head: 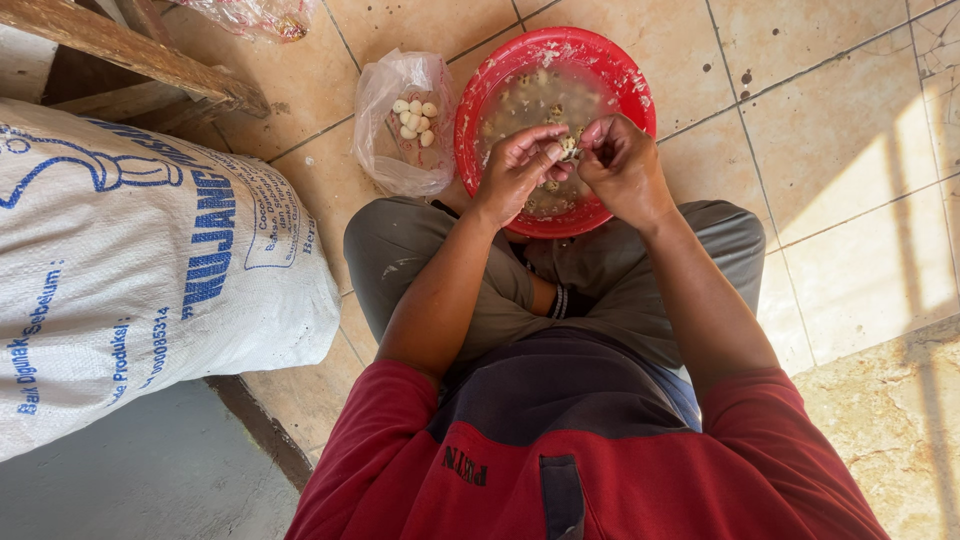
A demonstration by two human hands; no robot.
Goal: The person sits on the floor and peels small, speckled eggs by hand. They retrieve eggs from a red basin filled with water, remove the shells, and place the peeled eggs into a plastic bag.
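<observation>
A red plastic basin [630, 75] rests on the tiled floor in front of my crossed legs, holding murky water and several small speckled eggs. Over its near side my left hand [518, 170] and my right hand [622, 165] meet, fingertips pinched together on one small egg [569, 147] between them. To the left of the basin lies a clear plastic bag [400, 150] with several small white peeled eggs [415, 117] inside.
A large white woven sack [140, 260] with blue print lies at my left. A wooden frame [130, 55] stands at the top left, and another plastic bag [255, 15] lies by it. Beige floor tiles [840, 150] spread to the right.
</observation>
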